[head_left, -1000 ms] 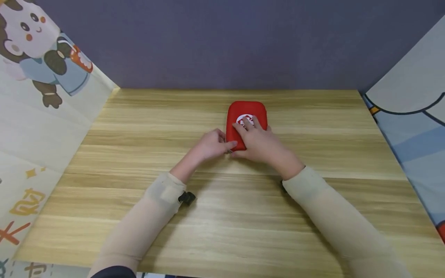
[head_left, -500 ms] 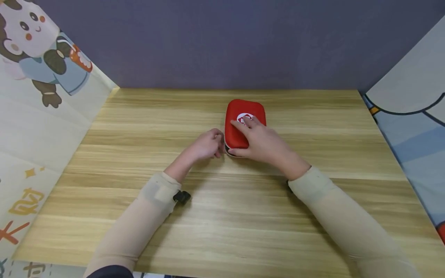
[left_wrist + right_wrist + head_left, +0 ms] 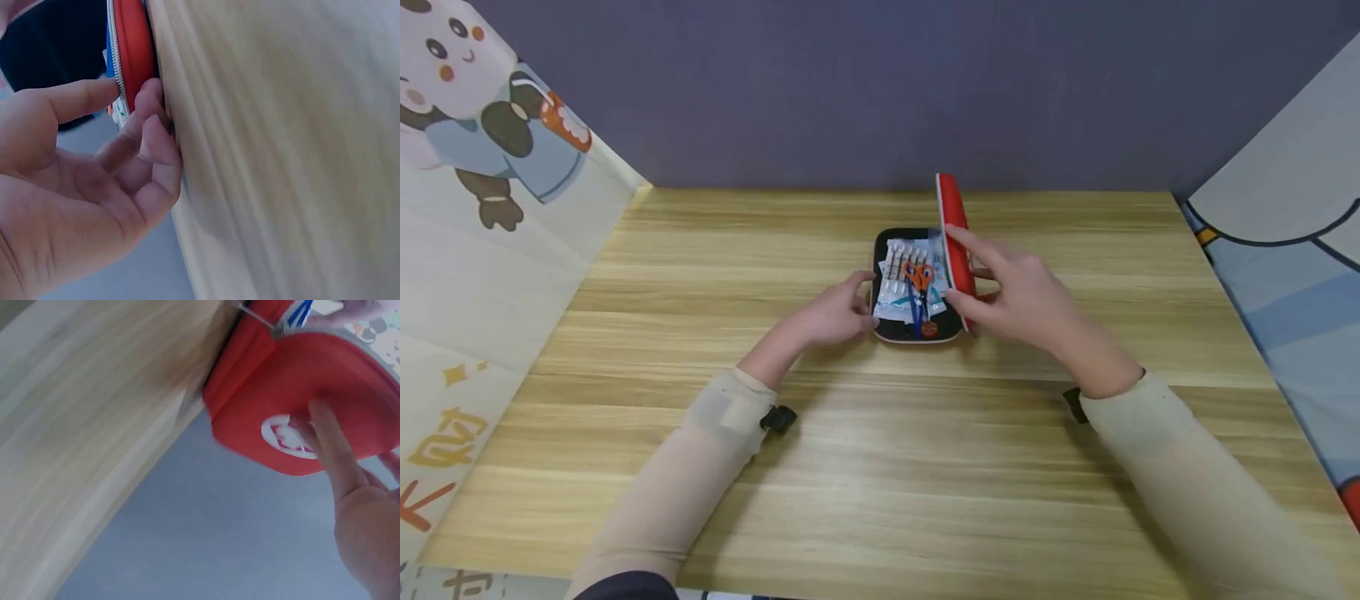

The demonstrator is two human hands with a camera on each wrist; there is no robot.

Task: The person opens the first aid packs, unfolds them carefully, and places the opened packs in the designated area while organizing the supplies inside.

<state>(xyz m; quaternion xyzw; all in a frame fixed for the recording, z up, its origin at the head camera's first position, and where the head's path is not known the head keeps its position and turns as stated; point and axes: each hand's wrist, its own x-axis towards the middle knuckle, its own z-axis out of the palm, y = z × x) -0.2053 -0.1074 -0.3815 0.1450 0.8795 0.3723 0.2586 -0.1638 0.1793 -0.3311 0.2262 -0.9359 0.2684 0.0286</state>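
Observation:
A red zippered first-aid case (image 3: 916, 340) lies on the table with its lid (image 3: 957, 242) raised nearly upright on the right. Inside are orange-handled scissors (image 3: 919, 275), a row of white tube-like items (image 3: 897, 262), and white packets. My left hand (image 3: 838, 315) holds the case's left wall; in the left wrist view, its thumb meets the zipper rim (image 3: 112, 56) and its fingers touch the red side. My right hand (image 3: 1026, 296) grips the lid, thumb and index finger at its edge, other fingers behind. A white round emblem (image 3: 287, 435) marks the lid's outer face in the right wrist view.
The wood-grain table (image 3: 880, 467) extends around the case on all sides. A dark panel (image 3: 880, 92) rises along its back edge. Printed cloths stand at the left (image 3: 490, 292) and right (image 3: 1285, 292).
The lid has swung up to the right in my right hand, exposing the contents. My left hand has gone from the zipper corner to the case's left wall.

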